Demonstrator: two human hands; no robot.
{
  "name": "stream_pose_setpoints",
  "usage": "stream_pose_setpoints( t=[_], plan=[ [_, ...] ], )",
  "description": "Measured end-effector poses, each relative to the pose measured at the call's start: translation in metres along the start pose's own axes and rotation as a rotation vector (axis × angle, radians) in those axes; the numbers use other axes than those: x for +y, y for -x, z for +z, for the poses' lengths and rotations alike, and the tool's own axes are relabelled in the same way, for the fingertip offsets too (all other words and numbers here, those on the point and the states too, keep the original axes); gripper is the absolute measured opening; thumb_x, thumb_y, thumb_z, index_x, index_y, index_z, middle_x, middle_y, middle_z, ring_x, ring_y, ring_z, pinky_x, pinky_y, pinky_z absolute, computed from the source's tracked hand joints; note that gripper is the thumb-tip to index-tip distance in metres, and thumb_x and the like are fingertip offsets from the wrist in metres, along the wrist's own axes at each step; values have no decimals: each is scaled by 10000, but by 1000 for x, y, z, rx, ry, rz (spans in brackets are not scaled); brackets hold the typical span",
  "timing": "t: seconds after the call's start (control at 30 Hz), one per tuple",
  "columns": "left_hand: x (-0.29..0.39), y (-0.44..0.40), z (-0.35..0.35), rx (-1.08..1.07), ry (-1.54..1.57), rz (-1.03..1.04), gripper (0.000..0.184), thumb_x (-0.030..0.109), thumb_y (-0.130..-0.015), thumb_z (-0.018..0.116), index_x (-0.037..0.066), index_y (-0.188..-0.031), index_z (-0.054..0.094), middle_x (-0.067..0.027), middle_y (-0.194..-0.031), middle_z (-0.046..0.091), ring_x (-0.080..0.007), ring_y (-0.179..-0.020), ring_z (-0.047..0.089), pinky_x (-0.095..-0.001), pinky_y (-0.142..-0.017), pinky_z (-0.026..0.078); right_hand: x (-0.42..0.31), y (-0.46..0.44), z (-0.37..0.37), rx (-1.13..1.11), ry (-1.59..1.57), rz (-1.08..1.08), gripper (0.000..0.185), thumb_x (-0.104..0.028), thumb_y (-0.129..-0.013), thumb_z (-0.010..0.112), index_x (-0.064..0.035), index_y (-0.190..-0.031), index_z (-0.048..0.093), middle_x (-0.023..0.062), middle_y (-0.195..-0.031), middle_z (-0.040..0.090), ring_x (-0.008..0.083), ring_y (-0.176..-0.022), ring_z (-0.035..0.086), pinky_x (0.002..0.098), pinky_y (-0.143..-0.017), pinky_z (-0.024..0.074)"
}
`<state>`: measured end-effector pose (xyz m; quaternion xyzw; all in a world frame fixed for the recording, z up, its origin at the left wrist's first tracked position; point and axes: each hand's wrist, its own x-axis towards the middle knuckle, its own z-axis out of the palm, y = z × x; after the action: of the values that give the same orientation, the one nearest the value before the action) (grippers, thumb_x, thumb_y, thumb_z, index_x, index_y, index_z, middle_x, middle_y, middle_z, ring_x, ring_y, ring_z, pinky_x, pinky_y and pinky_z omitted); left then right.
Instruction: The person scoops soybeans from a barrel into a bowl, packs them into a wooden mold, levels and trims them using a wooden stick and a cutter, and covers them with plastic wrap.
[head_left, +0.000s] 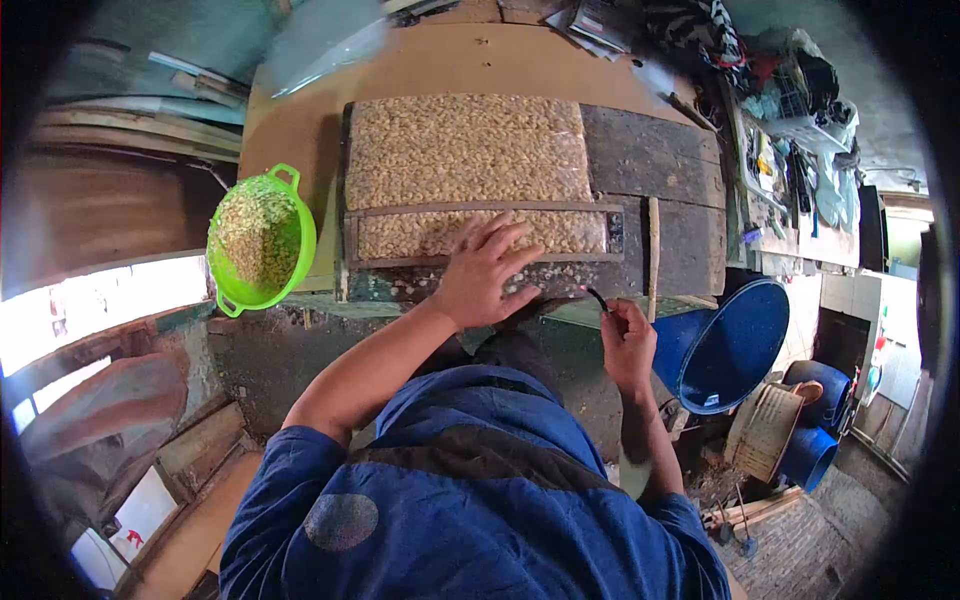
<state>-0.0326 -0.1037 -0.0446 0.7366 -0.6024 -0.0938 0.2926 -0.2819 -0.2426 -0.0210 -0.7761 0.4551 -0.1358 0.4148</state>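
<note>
A large flat slab of packed pale, nubbly grains [465, 150] lies on a dark wooden board [655, 150]. Across its near part sits a narrow wooden frame [400, 208], with more of the grains showing inside it. My left hand [485, 275] rests over the frame's near bar, fingers spread and the fingertips on the grains. Off the board's near edge, my right hand [628, 340] pinches a thin, dark, curved tool [597, 298]; its exact kind does not show. A thin wooden stick [653, 255] lies on the board beside the frame's right end.
A bright green colander [308, 235] with pale flakes stands left of the board. Clear plastic sheeting [330, 50] is at the table's back left. Close by on the right stands a blue barrel [735, 345]; cluttered shelves [800, 180] rise beyond the table's right end.
</note>
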Motion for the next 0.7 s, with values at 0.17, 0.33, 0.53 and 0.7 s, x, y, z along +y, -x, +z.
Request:
stream_pose_setpoints(
  t=[0.17, 0.33, 0.53, 0.7],
  plan=[
    [32, -43, 24, -101, 12, 67, 563, 545, -906, 597, 254, -1387, 596, -127, -1577, 362, -331, -1518, 222, -584, -1206, 111, 4, 2, -13, 65, 9, 30, 154, -53, -903, 672, -12, -1050, 663, 39, -770, 655, 93, -690, 590, 272, -652, 484],
    [27, -46, 39, -141, 12, 71, 618, 586, -920, 557, 204, -1405, 582, -139, -1532, 442, -341, -1493, 285, -575, -1210, 113, 12, -8, -16, 132, -54, 35, 144, -48, -903, 672, -20, -1044, 663, 39, -763, 651, 101, -681, 580, 278, -652, 480],
    [23, -41, 40, -158, 20, 101, 636, 580, -940, 534, 173, -1428, 555, -123, -1517, 469, -314, -1483, 315, -557, -1206, 147, -8, -36, -5, 231, 2, -142, 156, -27, -881, 683, -24, -1034, 653, 84, -779, 646, 166, -688, 624, 299, -649, 489],
    [22, -41, 40, -172, -30, 112, 608, 515, -907, 607, 163, -1402, 572, -108, -1542, 442, -308, -1486, 309, -556, -1202, 160, -24, -53, 9, 181, 53, -290, 159, 1, -868, 651, -39, -1022, 653, 148, -886, 669, 322, -759, 673, 390, -680, 531]
  ],
)
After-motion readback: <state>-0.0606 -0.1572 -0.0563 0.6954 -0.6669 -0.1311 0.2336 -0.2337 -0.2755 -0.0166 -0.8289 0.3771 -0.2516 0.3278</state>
